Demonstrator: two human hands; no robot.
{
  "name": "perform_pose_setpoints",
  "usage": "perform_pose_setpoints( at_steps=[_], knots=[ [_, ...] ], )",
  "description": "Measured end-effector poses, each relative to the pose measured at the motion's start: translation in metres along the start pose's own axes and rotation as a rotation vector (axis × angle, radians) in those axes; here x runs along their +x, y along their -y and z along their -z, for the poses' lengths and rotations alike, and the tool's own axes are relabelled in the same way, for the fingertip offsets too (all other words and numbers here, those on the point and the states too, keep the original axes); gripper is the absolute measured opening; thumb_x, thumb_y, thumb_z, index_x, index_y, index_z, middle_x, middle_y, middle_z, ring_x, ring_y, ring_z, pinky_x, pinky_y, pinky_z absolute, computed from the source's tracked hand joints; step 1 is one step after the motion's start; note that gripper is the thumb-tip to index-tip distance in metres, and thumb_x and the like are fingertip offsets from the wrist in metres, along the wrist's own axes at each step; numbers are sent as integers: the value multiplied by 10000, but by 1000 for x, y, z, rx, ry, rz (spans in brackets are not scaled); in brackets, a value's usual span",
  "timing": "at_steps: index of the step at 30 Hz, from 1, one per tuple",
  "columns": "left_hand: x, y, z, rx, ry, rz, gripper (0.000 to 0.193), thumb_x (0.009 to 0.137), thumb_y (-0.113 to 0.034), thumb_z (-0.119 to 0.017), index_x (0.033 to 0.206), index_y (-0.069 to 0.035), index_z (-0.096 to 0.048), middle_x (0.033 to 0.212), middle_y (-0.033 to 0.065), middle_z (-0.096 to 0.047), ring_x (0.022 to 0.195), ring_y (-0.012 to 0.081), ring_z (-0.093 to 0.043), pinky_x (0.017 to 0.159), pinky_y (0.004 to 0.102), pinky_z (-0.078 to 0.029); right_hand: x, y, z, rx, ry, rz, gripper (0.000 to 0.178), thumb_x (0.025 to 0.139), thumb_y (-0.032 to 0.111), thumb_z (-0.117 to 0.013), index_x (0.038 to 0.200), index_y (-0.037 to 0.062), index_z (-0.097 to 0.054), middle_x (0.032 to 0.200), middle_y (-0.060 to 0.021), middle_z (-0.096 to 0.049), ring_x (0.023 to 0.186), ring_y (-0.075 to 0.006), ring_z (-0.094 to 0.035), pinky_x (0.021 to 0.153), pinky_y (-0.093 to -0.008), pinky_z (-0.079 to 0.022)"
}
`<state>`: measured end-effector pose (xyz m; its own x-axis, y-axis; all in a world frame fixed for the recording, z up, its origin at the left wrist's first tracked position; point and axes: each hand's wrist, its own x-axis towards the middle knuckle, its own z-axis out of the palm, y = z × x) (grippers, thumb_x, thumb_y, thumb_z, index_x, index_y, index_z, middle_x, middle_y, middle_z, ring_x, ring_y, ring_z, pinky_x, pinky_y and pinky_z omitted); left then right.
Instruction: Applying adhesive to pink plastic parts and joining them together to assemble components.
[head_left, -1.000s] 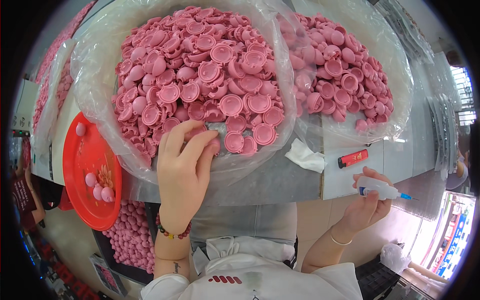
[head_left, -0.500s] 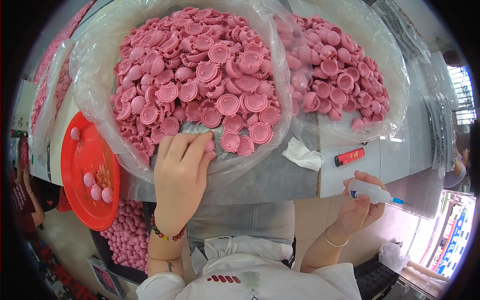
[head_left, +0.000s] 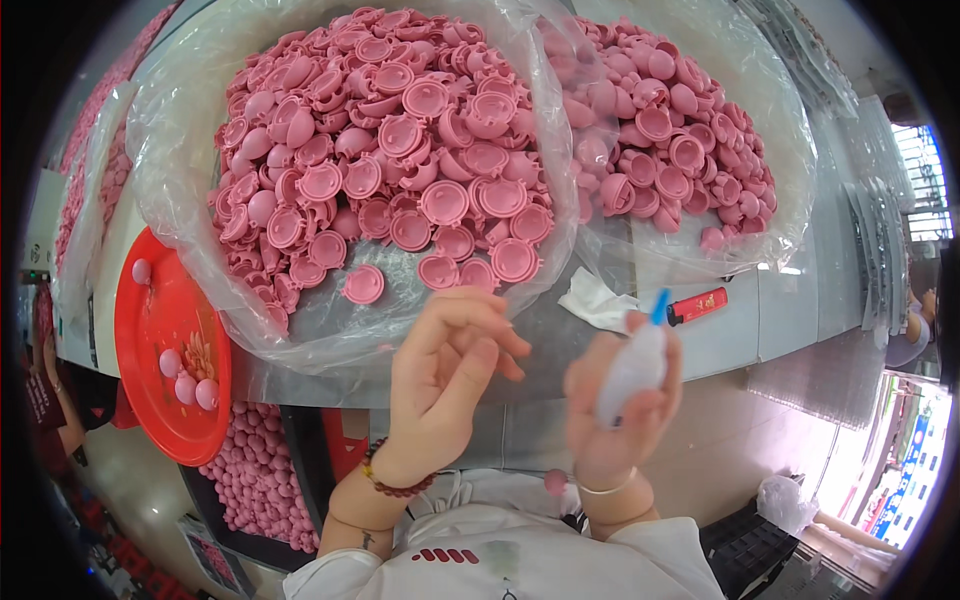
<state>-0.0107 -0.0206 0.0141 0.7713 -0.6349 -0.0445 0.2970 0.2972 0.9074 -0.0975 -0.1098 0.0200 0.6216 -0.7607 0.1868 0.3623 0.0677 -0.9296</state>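
Observation:
My right hand, blurred by motion, grips a small white squeeze bottle with its blue tip pointing up. My left hand hovers at the table's near edge, fingers loosely curled and apart, with nothing visible in them. A small pink ball shows in front of my shirt, beside my right wrist, touching neither hand. Just beyond my left hand, pink half-shells lie heaped in a clear plastic bag. One loose half-shell sits apart at the heap's near side.
A second bag of pink shells stands at the right. Between the bag and my right hand are a white cloth and a red lighter. On the left, a red plate holds several pink balls, above a dark crate full of balls.
My left hand has left the heap, moving right and toward me without the pink piece it held. My right hand has swung left, turning the bottle tip-up. A pink ball now appears before my shirt.

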Motion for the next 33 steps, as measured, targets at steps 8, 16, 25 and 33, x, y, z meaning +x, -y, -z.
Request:
perform_pose_setpoints(
  at_steps=[8,16,25,33],
  knots=[
    [-54,62,33,352,606,-741,119,717,-39,-580,831,-71,-579,888,65,-537,709,209,-565,570,307,-477,17,-12,16,117,-8,74,572,882,429,-428,1202,-39,-353,552,-4,-378,514,-88,-340,416,-216,-246],
    [-58,149,-1,806,1006,-298,184,773,-152,-524,899,-21,-553,971,120,-557,853,303,-564,687,362,-488,19,-15,28,140,-12,75,602,878,435,-435,1220,-49,-329,563,-14,-402,501,-88,-368,421,-224,-250],
    [0,-40,24,1065,218,-458,177,683,-64,-621,846,-5,-582,787,74,-558,693,196,-542,631,304,-429,19,-9,40,75,34,75,566,870,405,-461,1189,-50,-351,564,-31,-424,473,-88,-391,392,-221,-255],
    [27,-28,36,1365,30,-304,229,655,-22,-656,872,-36,-584,787,78,-517,634,202,-470,602,294,-398,21,-11,33,54,75,59,530,848,368,-510,1144,-53,-384,624,-50,-473,467,-95,-432,398,-218,-308]
  ],
)
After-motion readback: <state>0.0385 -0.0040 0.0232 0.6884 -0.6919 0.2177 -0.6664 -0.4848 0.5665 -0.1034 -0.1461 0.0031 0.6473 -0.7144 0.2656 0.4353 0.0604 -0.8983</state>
